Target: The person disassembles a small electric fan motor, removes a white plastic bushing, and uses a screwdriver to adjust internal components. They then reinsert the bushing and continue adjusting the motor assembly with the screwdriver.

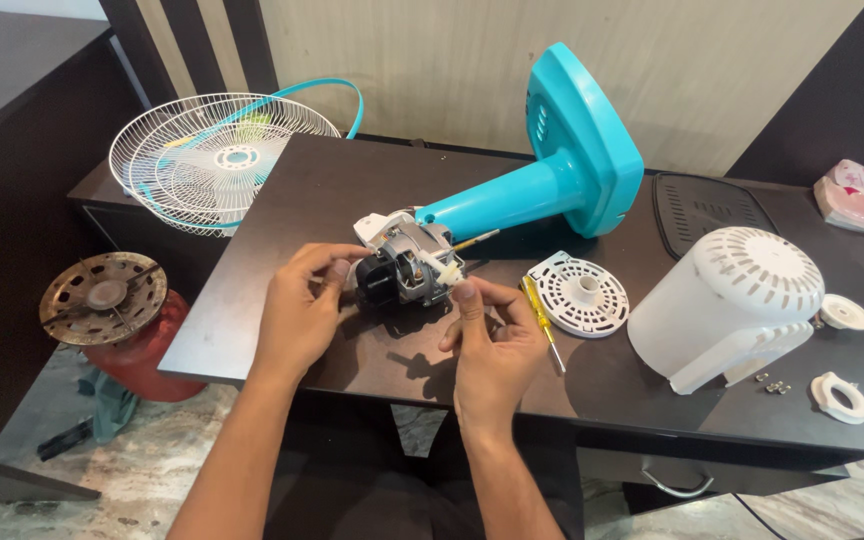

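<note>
A fan motor (407,262) with bare metal and black parts lies on the dark table (292,200), still joined to the teal fan stand (552,170) lying on its side. My left hand (297,315) grips the motor's left end with thumb and fingers. My right hand (492,350) touches the motor's right front with its index finger and thumb, by a small pale part. A yellow-handled screwdriver (542,320) lies just right of my right hand.
A white round vented plate (580,293) and the white motor cover (732,300) sit to the right, with small white caps (842,395) and loose screws (777,386). White fan grilles (212,160) lean at the back left. A red gas cylinder with a burner (107,300) stands on the floor at left.
</note>
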